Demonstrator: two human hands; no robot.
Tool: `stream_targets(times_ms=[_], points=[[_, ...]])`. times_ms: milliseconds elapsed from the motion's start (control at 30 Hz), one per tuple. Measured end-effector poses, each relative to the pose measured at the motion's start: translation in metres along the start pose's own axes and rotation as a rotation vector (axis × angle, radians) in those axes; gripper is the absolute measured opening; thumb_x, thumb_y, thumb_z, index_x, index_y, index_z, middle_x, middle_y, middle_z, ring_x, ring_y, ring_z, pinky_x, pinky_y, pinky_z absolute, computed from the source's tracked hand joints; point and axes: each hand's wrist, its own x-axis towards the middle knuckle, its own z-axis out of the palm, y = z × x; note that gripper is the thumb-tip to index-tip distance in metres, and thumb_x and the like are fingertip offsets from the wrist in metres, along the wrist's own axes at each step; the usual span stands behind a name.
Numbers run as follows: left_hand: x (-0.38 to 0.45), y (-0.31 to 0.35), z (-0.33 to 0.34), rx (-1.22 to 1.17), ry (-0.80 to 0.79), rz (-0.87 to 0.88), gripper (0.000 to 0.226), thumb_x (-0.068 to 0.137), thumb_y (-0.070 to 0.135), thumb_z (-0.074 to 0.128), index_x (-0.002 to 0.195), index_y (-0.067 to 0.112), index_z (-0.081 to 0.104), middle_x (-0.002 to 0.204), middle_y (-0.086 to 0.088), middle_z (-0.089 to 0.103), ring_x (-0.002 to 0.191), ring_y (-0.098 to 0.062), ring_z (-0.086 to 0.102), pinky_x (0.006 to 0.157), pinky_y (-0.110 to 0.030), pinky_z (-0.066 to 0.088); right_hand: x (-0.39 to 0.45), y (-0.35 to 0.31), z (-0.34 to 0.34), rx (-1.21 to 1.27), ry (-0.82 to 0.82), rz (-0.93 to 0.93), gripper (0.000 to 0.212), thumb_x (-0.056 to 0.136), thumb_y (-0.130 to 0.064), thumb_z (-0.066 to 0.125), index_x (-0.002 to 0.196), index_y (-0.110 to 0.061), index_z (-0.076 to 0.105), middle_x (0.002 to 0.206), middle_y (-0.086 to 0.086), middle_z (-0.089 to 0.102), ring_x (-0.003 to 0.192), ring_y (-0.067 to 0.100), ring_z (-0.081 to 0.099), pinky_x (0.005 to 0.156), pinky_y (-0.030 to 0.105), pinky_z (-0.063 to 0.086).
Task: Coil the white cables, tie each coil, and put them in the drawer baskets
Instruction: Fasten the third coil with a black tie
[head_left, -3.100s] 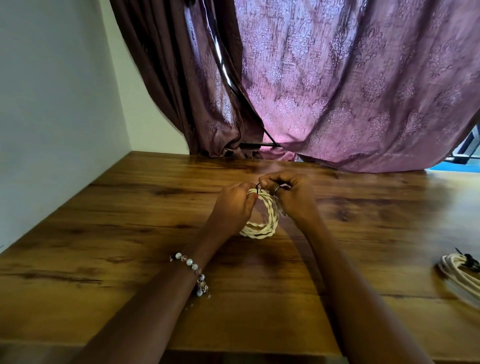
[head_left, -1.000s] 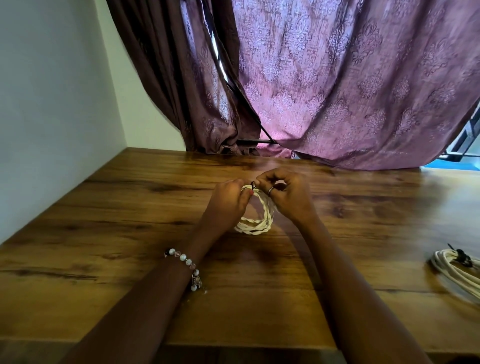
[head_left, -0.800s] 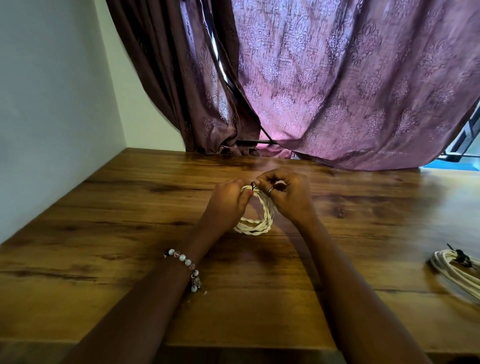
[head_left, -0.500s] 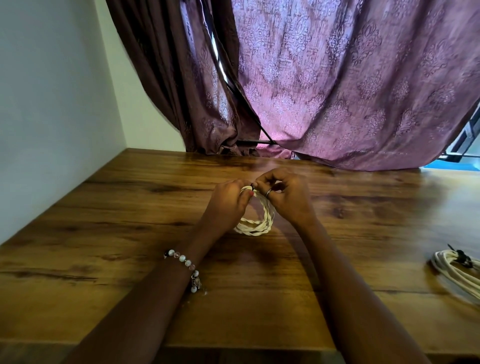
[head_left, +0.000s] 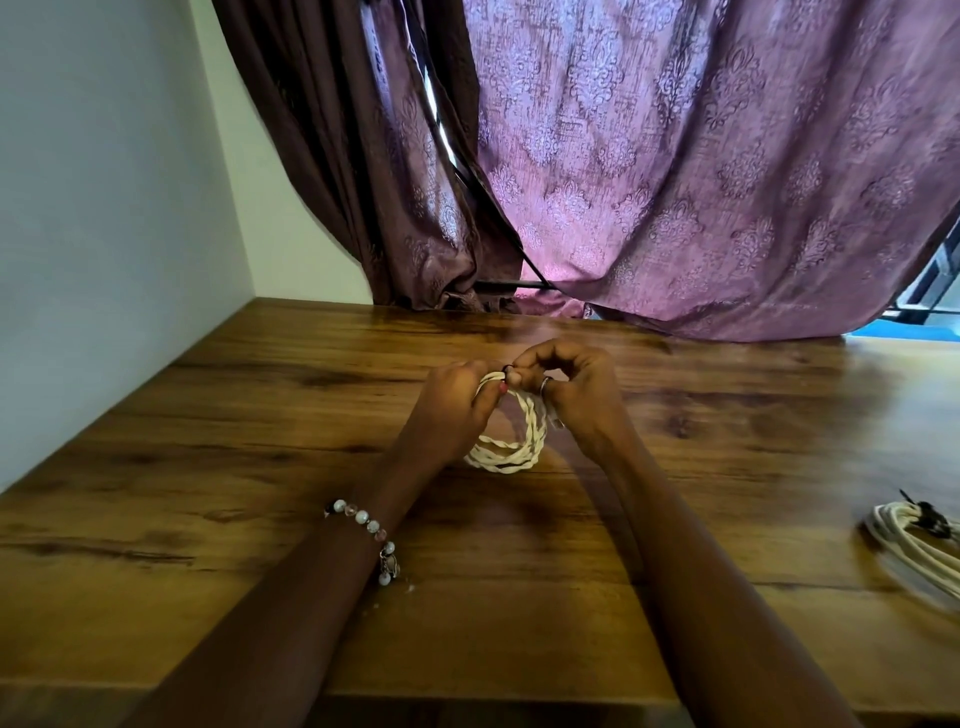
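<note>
A small coil of white twisted cable (head_left: 511, 452) stands on edge on the wooden table (head_left: 260, 467), its lower loop resting on the wood. My left hand (head_left: 452, 410) grips the top of the coil from the left. My right hand (head_left: 576, 395) pinches a small dark tie (head_left: 507, 369) at the coil's top, fingers curled. A second white coil (head_left: 914, 545), bound with a dark tie, lies flat at the table's right edge. No drawer or basket is in view.
Purple patterned curtains (head_left: 675, 182) hang behind the table and touch its far edge. A pale wall (head_left: 104, 208) borders the table on the left. The table's front edge runs along the bottom of the view.
Both hands stay at the top of the coil, with only small finger shifts around the tie. The coil has not moved from its spot.
</note>
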Motion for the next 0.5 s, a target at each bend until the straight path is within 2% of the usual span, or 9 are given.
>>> stream_targets(times_ms=[200, 300, 367, 500], points=[[-0.001, 0.001, -0.002, -0.004, -0.019, 0.042, 0.025, 0.093, 0.014, 0.055, 0.115, 0.005, 0.065, 0.108, -0.014, 0.068, 0.100, -0.025, 0.060, 0.078, -0.024, 0.036, 0.001, 0.001, -0.003, 0.173, -0.098, 0.115, 0.021, 0.074, 0.012, 0.069, 0.092, 0.001, 0.069, 0.084, 0.014, 0.069, 0.076, 0.020, 0.066, 0.071, 0.028, 0.057], [-0.001, 0.001, -0.002, -0.005, -0.029, 0.062, 0.025, 0.092, 0.013, 0.056, 0.114, 0.004, 0.065, 0.108, -0.014, 0.068, 0.101, -0.025, 0.060, 0.078, -0.022, 0.036, 0.001, 0.000, -0.007, 0.257, -0.107, 0.201, 0.020, 0.076, 0.014, 0.065, 0.094, 0.005, 0.069, 0.083, 0.009, 0.074, 0.075, 0.017, 0.069, 0.069, 0.025, 0.057], [-0.001, 0.001, -0.002, -0.012, -0.023, 0.044, 0.026, 0.092, 0.013, 0.057, 0.115, 0.005, 0.065, 0.110, -0.013, 0.068, 0.102, -0.024, 0.060, 0.078, -0.018, 0.034, 0.001, 0.000, -0.011, 0.262, -0.129, 0.214, 0.021, 0.081, 0.013, 0.061, 0.098, 0.005, 0.068, 0.083, 0.005, 0.075, 0.077, 0.016, 0.070, 0.069, 0.024, 0.056], [-0.001, 0.000, -0.002, -0.003, -0.023, 0.039, 0.026, 0.092, 0.013, 0.057, 0.116, 0.005, 0.065, 0.112, -0.013, 0.067, 0.104, -0.023, 0.060, 0.079, -0.015, 0.033, 0.001, -0.001, -0.014, 0.226, -0.161, 0.201, 0.022, 0.083, 0.013, 0.058, 0.095, -0.001, 0.071, 0.088, 0.008, 0.075, 0.083, 0.020, 0.070, 0.072, 0.027, 0.057]])
